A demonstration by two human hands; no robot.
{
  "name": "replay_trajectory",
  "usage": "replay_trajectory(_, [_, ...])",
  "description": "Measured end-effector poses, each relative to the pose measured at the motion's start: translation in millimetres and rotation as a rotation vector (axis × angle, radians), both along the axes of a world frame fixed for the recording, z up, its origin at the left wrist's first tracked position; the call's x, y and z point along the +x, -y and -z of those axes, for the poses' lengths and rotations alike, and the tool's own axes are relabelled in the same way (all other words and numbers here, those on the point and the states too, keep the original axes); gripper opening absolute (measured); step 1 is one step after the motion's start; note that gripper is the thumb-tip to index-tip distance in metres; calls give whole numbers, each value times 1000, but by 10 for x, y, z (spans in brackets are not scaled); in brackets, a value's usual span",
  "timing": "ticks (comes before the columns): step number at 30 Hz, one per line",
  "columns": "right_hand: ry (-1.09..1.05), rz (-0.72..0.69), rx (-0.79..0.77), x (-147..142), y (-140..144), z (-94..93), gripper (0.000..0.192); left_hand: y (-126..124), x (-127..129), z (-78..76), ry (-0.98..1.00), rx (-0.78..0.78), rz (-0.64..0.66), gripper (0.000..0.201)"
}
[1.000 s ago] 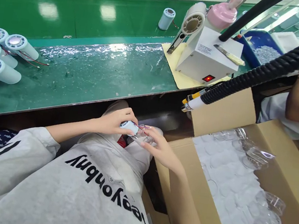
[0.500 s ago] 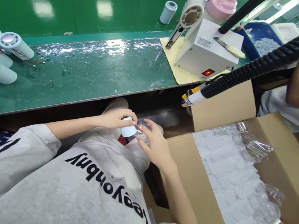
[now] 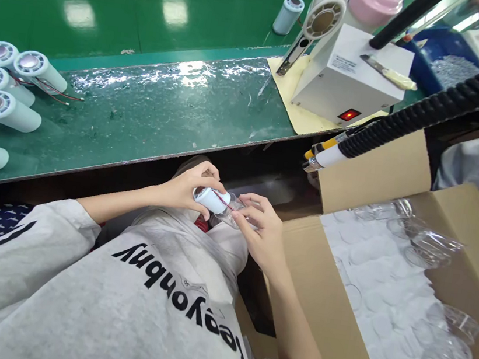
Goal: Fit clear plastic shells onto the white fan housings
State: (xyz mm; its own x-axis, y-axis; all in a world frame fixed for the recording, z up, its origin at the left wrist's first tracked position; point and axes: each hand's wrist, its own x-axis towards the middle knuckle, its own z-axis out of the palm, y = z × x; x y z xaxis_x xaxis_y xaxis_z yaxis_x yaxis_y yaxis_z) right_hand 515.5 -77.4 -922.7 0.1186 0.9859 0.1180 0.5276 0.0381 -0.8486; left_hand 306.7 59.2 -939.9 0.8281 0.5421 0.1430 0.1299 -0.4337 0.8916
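Over my lap, my left hand [image 3: 191, 190] pinches a light-blue fan cylinder [image 3: 214, 200] between thumb and fingers. The cylinder lies tilted on its side, its dark round end toward my left palm. A thin red wire runs along it toward my right hand [image 3: 262, 232]. That hand's fingers are closed around a clear plastic shell [image 3: 234, 216], which meets the cylinder's other end. How far the cylinder sits inside the shell, I cannot tell. My right fingers partly hide the shell and the wire's end.
Several like cylinders [image 3: 10, 111] lie at the bench's left; one stands upright [image 3: 288, 16] farther back. A handheld fan [image 3: 319, 22] leans by a white box [image 3: 352, 76] with a lit red switch. An open carton [image 3: 298, 269] holds clear shells [image 3: 427, 245]. A black ribbed hose [image 3: 407, 110] crosses above.
The cylinder has turned so its dark end and side wire show. My right fingers have closed in around the shell and wire. The whole view has shifted slightly.
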Motion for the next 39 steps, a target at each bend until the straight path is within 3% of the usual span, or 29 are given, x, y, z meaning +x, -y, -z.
replay_trajectory(4, [67,58,158,-96,38,10,25,83,-22,-41,-11,-40,-85,73])
replay_trajectory(7, [-10,82,194,-168,76,32,26,104,-18,50,21,-24,-101,73])
replay_trajectory(12, [-295,128,64,-130,75,72,31,68,20,238,107,-3,97,60])
replay_trajectory(16, [-484,115,44,-11,35,75,32,108,49,104,95,-147,160,64])
replay_trajectory(19, [-292,-50,92,53,43,30,18,175,44,-55,58,-385,64,70])
replay_trajectory(23, [16,-182,147,87,106,-34,30,228,0,-166,27,-593,64,74])
replay_trajectory(28, [-63,-190,179,92,160,-46,37,208,-52,-240,46,-456,144,76])
replay_trajectory(39, [-491,-135,-161,64,159,-166,44,197,-86,-313,126,-341,239,74])
